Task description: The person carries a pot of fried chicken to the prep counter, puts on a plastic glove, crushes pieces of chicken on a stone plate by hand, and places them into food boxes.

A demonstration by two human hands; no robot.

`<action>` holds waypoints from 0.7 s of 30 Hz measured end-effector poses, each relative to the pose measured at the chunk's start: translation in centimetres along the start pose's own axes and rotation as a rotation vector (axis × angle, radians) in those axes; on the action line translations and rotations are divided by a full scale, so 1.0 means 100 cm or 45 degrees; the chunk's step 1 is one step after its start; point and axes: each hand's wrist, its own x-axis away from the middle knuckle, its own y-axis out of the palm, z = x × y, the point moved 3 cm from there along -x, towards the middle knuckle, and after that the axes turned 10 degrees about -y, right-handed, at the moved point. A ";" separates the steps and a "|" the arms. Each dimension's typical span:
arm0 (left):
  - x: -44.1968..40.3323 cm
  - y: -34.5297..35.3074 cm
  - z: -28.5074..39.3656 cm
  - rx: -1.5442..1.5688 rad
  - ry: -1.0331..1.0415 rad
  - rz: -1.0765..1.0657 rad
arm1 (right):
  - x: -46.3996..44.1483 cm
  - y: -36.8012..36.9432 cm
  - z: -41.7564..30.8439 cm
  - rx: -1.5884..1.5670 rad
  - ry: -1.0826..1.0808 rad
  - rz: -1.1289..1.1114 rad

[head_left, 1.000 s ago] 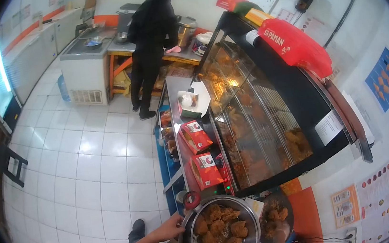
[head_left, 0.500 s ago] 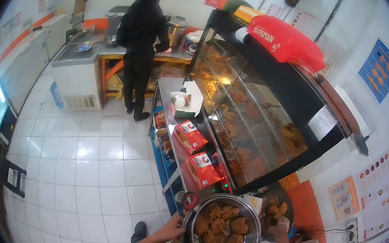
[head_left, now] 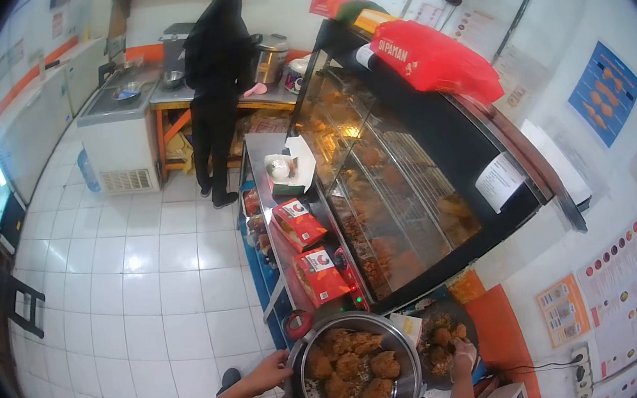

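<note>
A steel pot (head_left: 409, 387) with a perforated tray inside sits low in the head view, holding several pieces of fried chicken (head_left: 348, 365). My left hand (head_left: 273, 371) grips the pot at its left rim. Right of the pot stands a dark round pan (head_left: 441, 376) with more fried pieces and crumbs. My right hand (head_left: 465, 358), in a thin clear glove, reaches into this pan, its fingers closed around a piece of fried chicken (head_left: 459, 346); the fingertips are partly hidden.
Ahead stands a glass display case (head_left: 404, 189) of fried food. Beside it, a metal counter (head_left: 257, 155) carries two red boxes (head_left: 319, 276) and an open white box (head_left: 289, 169). A person in black (head_left: 216, 93) stands at the back table. A red bag (head_left: 432, 60) lies on the case.
My right hand has moved slightly up and away within the pan. My left hand stays on the pot. The camera view has shifted a little, and the person's hand has left the pink item.
</note>
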 end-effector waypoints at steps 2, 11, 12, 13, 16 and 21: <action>0.005 0.001 0.000 0.014 -0.001 0.037 | 0.008 0.006 -0.014 -0.059 0.172 0.176; 0.015 0.008 0.013 -0.094 -0.031 0.215 | -0.013 -0.017 0.029 0.037 0.295 -0.011; 0.014 0.006 0.011 -0.076 -0.002 0.269 | -0.008 -0.021 0.029 -0.239 0.116 0.145; 0.011 0.006 0.006 -0.077 0.012 0.304 | 0.001 -0.021 0.019 -0.178 0.005 0.171; 0.017 0.017 0.013 -0.012 -0.052 0.283 | 0.015 -0.004 0.051 -0.639 0.284 0.224; 0.016 0.026 0.017 0.025 -0.080 0.292 | -0.026 -0.036 0.099 0.336 0.592 -0.150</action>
